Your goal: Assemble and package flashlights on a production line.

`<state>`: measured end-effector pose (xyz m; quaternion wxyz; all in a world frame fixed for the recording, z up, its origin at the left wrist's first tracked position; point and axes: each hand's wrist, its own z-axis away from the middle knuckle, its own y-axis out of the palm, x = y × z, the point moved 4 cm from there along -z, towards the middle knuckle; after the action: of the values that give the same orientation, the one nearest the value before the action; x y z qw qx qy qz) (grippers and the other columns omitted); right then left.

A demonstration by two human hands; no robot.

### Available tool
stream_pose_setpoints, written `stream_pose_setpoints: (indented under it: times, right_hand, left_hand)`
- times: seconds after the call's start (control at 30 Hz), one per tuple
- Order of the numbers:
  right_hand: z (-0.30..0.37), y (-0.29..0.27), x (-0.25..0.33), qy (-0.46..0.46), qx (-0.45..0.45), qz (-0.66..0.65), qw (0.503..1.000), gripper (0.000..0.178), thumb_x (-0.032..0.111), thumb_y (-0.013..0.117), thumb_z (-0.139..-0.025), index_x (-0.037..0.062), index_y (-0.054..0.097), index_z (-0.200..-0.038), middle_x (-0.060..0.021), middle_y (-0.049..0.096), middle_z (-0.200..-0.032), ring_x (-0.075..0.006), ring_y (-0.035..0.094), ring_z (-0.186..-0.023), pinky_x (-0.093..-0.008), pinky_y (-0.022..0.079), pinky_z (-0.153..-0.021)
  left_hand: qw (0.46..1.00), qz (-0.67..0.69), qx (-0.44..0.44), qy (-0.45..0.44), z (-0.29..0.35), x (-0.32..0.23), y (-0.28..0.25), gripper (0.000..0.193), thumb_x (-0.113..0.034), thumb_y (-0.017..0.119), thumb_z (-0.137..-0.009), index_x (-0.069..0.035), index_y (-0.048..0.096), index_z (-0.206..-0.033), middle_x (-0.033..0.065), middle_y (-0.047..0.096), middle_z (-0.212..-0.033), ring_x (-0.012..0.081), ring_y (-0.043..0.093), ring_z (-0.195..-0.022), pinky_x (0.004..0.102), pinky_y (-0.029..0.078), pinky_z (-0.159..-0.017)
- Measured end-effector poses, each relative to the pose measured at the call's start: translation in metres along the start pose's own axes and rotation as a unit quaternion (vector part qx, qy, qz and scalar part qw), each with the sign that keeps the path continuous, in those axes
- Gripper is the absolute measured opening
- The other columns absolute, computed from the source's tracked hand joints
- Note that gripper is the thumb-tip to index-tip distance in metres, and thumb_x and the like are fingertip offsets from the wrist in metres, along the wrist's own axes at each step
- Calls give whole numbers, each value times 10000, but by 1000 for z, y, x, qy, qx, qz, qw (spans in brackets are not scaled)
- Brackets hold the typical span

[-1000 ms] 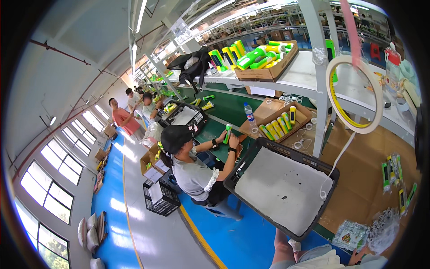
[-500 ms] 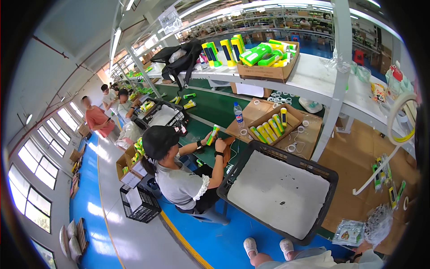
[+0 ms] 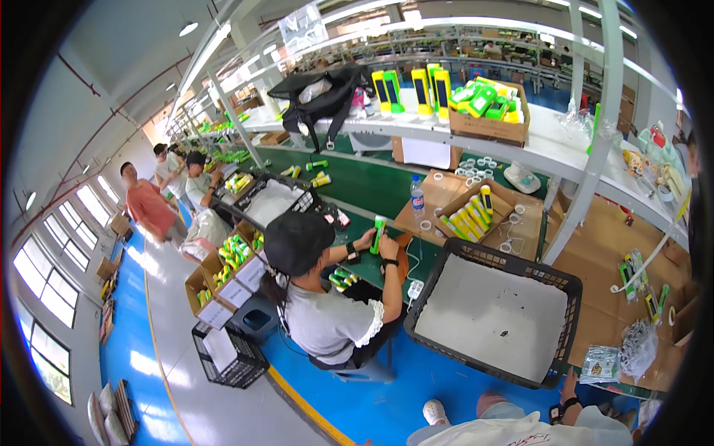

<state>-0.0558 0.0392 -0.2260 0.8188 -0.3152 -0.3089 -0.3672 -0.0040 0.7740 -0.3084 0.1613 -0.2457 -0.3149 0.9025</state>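
Note:
My right hand (image 3: 569, 386), with a dark band at its wrist, is at the near right corner of a black plastic crate (image 3: 419, 336). Its fingers look stretched out and nothing shows in them; whether it touches the crate I cannot tell. A grey sheet with dark specks (image 3: 491, 312) lines the crate. Beside that hand, a flat silver-and-green packet (image 3: 599, 364) and a clear plastic bag (image 3: 638, 349) lie on the brown bench top. Only a sliver of skin at the bottom edge, perhaps my left hand (image 3: 364, 443), shows; its fingers are hidden.
A seated co-worker (image 3: 327, 297) in a black cap holds a green-and-white torch-shaped item (image 3: 378, 233) left of the crate. Behind the crate stands a carton (image 3: 497, 195) of yellow-and-green ones, with a water bottle (image 3: 417, 197) nearby. A metal post (image 3: 595, 156) rises at the right.
The whole view has swung, and the crate and bench sit farther right. My right hand has moved from beside the packet to the crate's corner. The co-worker's torch-shaped item is now more upright.

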Motion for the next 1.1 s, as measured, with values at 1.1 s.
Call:
stream_pose_setpoints:
  times: [1.1]
  right_hand:
    - [106,67,96,-248,-148,165,943,500,345,433,-952,-17,400,-1295,-234,535,-1208,-382,505,-1116,-399,385,-922]
  left_hand:
    - [962,-191,-151,123,-84,-94,-96,514,-393,528,-852,-6,442,-1179,212,493,-1172,345,509,-1033,434,393,-893]
